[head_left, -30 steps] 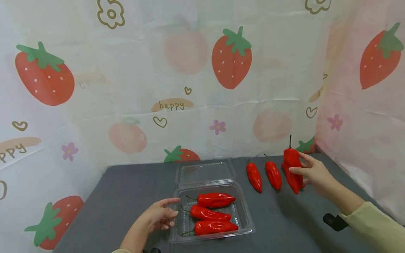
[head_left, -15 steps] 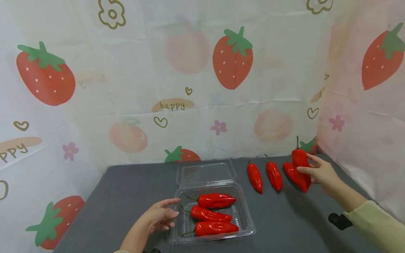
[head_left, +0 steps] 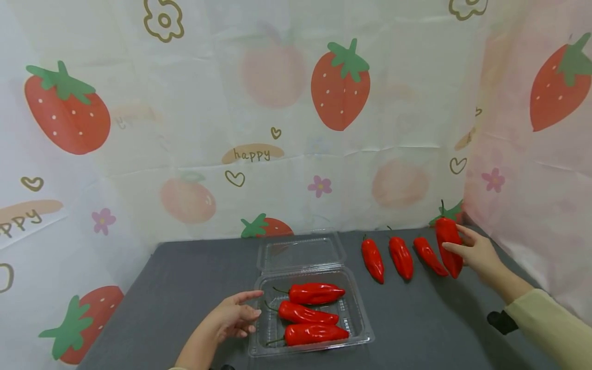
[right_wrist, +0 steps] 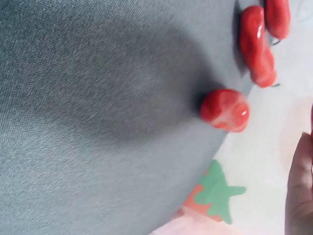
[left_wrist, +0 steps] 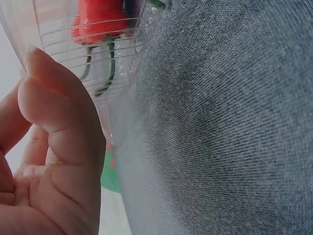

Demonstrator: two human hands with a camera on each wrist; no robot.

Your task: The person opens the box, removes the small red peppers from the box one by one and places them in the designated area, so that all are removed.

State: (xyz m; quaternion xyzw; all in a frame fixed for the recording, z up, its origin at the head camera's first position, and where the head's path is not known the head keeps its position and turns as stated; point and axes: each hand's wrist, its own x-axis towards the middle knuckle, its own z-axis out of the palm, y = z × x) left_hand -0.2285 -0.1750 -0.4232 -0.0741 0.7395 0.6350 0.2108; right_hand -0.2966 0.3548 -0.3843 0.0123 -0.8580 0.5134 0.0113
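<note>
My right hand (head_left: 478,252) holds a long red pepper (head_left: 447,246) between thumb and fingers at the far right, its stem pointing up. Just left of it lies another red pepper (head_left: 427,254), partly behind the held one. In the right wrist view only a thumb (right_wrist: 299,191) shows, at the edge. By the left side of a clear plastic box (head_left: 358,311) is my left hand (head_left: 228,316), index finger reaching the rim and other fingers loosely bent; firm contact is unclear. Inside the box several red peppers (head_left: 310,334) lie crosswise, stems toward that hand.
Two more red peppers (head_left: 400,258) lie on the grey table (head_left: 199,277), left of the right hand. The box's clear lid (head_left: 300,252) lies open toward the back. A strawberry-print curtain (head_left: 277,195) stands behind the table and along its sides.
My right hand has moved to the right with its pepper, uncovering more of the pepper lying beside it. The left hand has stayed in place.
</note>
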